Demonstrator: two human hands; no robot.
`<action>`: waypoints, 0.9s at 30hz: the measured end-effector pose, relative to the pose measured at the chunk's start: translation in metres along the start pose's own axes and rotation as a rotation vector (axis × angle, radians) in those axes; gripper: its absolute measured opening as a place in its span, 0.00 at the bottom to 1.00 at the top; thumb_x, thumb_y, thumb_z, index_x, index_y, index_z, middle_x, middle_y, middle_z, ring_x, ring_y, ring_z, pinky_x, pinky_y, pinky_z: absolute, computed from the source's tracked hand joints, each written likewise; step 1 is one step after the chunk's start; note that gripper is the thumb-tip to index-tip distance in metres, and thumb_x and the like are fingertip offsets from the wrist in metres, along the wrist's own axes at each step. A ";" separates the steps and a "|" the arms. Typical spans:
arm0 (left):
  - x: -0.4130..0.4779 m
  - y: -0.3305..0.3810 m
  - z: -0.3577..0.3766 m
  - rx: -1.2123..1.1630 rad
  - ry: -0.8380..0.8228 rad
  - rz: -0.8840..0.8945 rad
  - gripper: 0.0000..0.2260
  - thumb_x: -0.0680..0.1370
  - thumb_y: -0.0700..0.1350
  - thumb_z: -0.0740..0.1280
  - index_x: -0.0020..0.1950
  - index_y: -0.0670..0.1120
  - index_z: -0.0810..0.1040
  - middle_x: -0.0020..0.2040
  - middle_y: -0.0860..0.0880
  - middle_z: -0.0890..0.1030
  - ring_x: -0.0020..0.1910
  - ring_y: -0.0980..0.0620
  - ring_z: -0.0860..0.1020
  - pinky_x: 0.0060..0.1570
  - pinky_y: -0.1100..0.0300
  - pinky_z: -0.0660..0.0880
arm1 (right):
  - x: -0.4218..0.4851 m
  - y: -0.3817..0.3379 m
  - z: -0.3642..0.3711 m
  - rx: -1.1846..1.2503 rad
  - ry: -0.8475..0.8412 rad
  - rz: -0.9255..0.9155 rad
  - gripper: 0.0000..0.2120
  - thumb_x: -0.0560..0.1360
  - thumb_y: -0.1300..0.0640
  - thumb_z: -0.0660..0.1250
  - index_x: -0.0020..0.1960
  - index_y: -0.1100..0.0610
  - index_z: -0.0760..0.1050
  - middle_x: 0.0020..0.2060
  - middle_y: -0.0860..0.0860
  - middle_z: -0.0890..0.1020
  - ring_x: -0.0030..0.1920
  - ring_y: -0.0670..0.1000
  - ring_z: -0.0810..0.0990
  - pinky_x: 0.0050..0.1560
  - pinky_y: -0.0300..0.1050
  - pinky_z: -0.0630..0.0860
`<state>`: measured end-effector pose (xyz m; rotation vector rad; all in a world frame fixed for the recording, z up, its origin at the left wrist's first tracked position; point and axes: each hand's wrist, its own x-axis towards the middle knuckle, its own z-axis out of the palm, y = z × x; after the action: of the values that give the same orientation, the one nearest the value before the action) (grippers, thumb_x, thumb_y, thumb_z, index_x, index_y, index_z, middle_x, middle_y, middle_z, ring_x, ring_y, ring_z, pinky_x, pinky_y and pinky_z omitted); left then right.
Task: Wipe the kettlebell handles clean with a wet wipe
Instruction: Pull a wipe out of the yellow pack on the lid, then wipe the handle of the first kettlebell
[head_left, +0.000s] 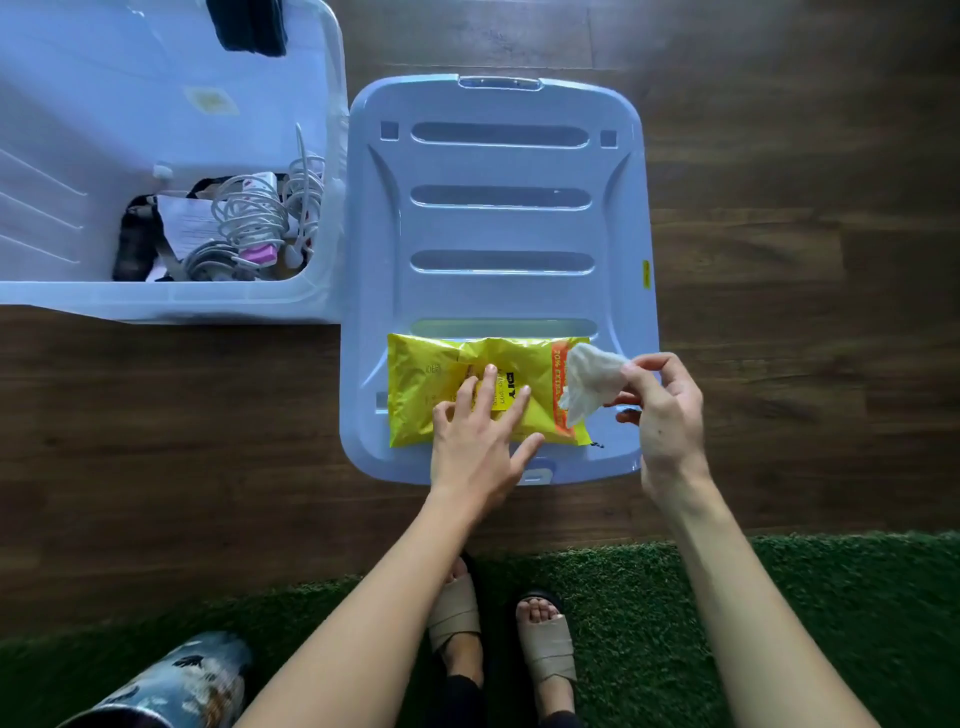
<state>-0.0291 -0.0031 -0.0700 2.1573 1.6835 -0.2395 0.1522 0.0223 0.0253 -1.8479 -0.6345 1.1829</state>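
Forearms (363, 623) are stretching toward the lid (498, 228). The left grip (475, 441), fingers spread, is pressing the yellow pack (426, 374) flat. Just beside it, the right grip (665, 415) is pinching the wet wipe (589, 382). With weak pressing, the pack may be sliding or extra sheets trailing out. No kettlebell is showing.

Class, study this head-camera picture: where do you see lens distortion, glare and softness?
Head view: wide-angle bowing curves the edges of the lid and the storage bin. Head view: pale sheen on the lid's glossy ribs. Head view: print on the wet wipe pack is soft, partly unreadable; the wipe pinched by the right hand looks soft-edged. Head view: corners fall darker.
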 end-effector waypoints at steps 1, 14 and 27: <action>0.000 0.001 0.003 0.039 -0.010 -0.002 0.32 0.78 0.71 0.50 0.80 0.60 0.61 0.82 0.43 0.57 0.77 0.42 0.61 0.61 0.43 0.64 | 0.001 0.000 0.000 -0.029 -0.011 -0.001 0.06 0.78 0.57 0.67 0.43 0.52 0.73 0.38 0.50 0.81 0.35 0.49 0.80 0.37 0.43 0.71; 0.008 0.020 -0.015 0.084 -0.218 -0.084 0.41 0.74 0.75 0.56 0.82 0.60 0.47 0.83 0.43 0.43 0.81 0.42 0.48 0.73 0.38 0.48 | -0.005 -0.010 -0.002 -0.137 -0.157 0.041 0.05 0.80 0.56 0.68 0.46 0.53 0.75 0.39 0.50 0.84 0.35 0.47 0.82 0.39 0.43 0.74; -0.290 -0.006 -0.048 -0.742 0.511 -0.746 0.19 0.79 0.47 0.69 0.70 0.57 0.78 0.71 0.52 0.75 0.69 0.51 0.73 0.70 0.55 0.69 | -0.164 -0.037 0.008 -0.299 -0.665 -0.125 0.06 0.80 0.58 0.69 0.45 0.53 0.75 0.38 0.51 0.84 0.29 0.44 0.79 0.33 0.38 0.73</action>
<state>-0.1156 -0.2412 0.0786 1.0366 2.3034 0.6944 0.0751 -0.0802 0.1346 -1.5933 -1.3352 1.6975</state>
